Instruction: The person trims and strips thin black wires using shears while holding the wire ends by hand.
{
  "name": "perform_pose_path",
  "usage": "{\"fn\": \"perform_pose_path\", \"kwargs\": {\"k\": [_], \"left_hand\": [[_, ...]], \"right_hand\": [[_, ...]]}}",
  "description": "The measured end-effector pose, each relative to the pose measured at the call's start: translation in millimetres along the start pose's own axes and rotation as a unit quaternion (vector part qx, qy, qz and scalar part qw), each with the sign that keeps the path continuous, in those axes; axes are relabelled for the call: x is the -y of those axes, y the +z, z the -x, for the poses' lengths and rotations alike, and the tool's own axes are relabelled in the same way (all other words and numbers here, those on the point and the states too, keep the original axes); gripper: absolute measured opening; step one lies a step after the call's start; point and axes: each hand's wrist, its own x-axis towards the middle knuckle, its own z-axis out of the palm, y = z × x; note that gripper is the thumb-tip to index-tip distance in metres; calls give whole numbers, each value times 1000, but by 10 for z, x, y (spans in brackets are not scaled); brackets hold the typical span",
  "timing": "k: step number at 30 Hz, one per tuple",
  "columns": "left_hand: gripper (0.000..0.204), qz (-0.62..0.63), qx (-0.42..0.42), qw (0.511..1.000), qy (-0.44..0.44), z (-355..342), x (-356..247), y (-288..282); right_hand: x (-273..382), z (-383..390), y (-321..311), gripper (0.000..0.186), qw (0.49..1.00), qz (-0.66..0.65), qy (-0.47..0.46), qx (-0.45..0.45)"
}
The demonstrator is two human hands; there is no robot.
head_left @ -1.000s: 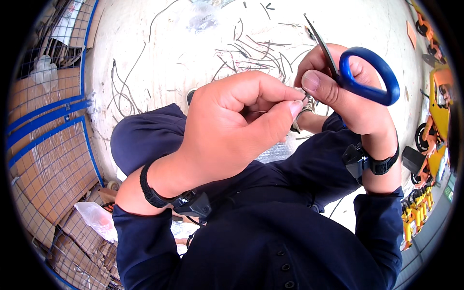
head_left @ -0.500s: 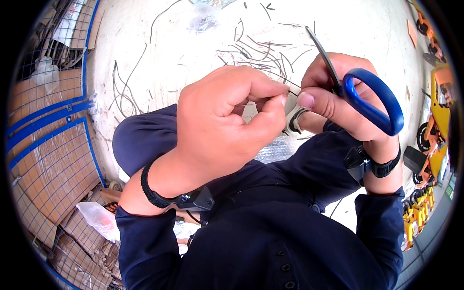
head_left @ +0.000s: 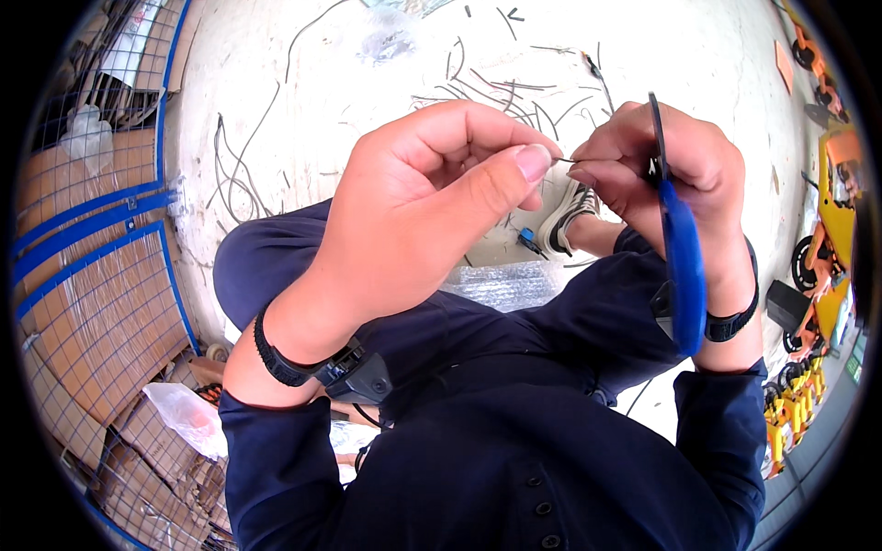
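Observation:
Between my two hands runs a short stretch of thin dark wire (head_left: 566, 161). Its one end is pinched by the thumb and forefinger of my left hand (head_left: 413, 202). My right hand (head_left: 712, 174) nips the wire from the other side with its fingertips. The same hand also keeps hold of scissors (head_left: 682, 266) with blue handles, turned nearly edge-on, the dark blade pointing up past the knuckles. How the fingers sit in the scissor loops is hidden.
Many dark wire pieces (head_left: 496, 85) lie scattered on the pale floor, with longer loops at the left. A small blue object (head_left: 530, 241) rests beside my shoe (head_left: 560, 222). A blue wire-mesh cage (head_left: 101, 312) holds cardboard at left; yellow-orange wheeled equipment (head_left: 831, 239) lines the right.
The scissors have swung from leaning left to nearly upright and edge-on, their handles now lower. My left thumb has rolled over the fingers, and the wire between my hands shows shorter.

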Motion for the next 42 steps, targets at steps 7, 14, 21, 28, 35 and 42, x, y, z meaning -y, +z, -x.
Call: {"fn": "perform_pose_path", "kwargs": {"k": [7, 14, 21, 28, 35, 42], "left_hand": [[21, 33, 26, 996, -75, -18, -17, -29], [19, 121, 22, 982, -140, -30, -45, -38], [15, 152, 21, 976, -155, -29, -72, -34], [12, 141, -9, 981, -136, -13, -70, -9], [13, 128, -19, 983, -130, 23, -93, 23], [15, 125, -9, 984, -131, -3, -77, 26]], "right_hand": [[-19, -51, -25, 23, 976, 150, -158, -6], [-29, -69, -27, 29, 967, 157, -201, -1], [-13, -74, -43, 32, 965, 162, -207, -1], [-30, -77, -33, 28, 965, 160, -207, -5], [-32, -61, -38, 22, 974, 142, -175, 3], [-32, -24, 6, 17, 987, 109, -116, -36]]}}
